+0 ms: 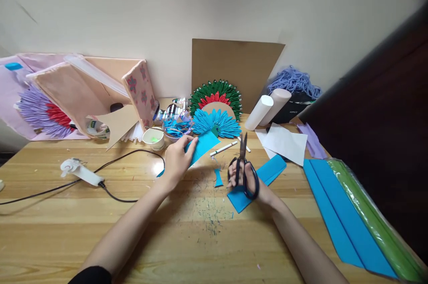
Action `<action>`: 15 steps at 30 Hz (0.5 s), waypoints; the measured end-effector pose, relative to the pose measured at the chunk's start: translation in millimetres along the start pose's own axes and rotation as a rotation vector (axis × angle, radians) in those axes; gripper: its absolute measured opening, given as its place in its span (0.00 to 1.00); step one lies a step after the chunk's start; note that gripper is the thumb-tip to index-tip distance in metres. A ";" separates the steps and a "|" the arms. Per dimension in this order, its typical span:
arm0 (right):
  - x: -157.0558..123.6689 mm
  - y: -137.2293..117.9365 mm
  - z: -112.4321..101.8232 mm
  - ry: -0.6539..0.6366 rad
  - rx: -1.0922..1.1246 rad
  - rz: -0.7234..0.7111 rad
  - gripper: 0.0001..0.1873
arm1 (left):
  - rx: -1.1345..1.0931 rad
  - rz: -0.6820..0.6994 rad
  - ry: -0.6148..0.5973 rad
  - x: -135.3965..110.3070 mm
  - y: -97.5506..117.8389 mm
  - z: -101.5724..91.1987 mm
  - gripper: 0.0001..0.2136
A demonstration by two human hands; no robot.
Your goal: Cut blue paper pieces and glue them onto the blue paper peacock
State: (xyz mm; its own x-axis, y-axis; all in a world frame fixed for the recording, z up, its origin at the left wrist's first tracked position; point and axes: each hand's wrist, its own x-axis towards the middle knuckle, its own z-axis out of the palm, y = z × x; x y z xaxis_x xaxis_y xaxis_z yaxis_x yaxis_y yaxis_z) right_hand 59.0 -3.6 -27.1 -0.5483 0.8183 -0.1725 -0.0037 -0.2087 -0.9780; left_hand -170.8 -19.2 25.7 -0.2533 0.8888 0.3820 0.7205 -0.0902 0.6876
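My left hand (177, 159) is closed on a sheet of blue paper (204, 145), lifting it slightly above the wooden table (100, 230). My right hand (245, 181) grips black scissors (243, 166), fingers through the handles, blades pointing away and nearly shut. A small cut strip of blue paper (218, 178) lies between the hands. A folded blue paper piece (264, 177) rests under and beside my right hand.
A blue paper fan (216, 123) and a green-red fan craft (217, 94) stand at the back by a cardboard sheet (234, 67). A glue gun (80, 171) with cable lies left. A paper cup (154, 138), white rolls (264, 111), white paper (284, 142) and blue and green sheets (351, 217) lie nearby.
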 end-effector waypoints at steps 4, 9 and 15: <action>-6.6 4.6 18.7 -0.236 0.256 0.067 0.38 | -0.018 -0.012 0.003 -4.0 4.2 3.1 0.11; -9.9 -1.1 27.9 -0.218 0.160 0.092 0.40 | -0.011 0.003 -0.072 -11.4 11.8 9.7 0.11; -10.0 0.8 29.0 -0.197 0.070 0.092 0.43 | 0.002 -0.005 -0.129 -18.9 16.9 15.1 0.12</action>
State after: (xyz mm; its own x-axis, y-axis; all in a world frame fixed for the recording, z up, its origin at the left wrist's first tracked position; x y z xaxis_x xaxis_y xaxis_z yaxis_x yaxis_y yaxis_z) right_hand 40.2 -27.5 -22.8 -0.7014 0.6754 -0.2279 0.0000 -0.3197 -0.9475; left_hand -144.0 -30.7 20.8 -0.1722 0.9396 0.2959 0.7207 -0.0846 0.6881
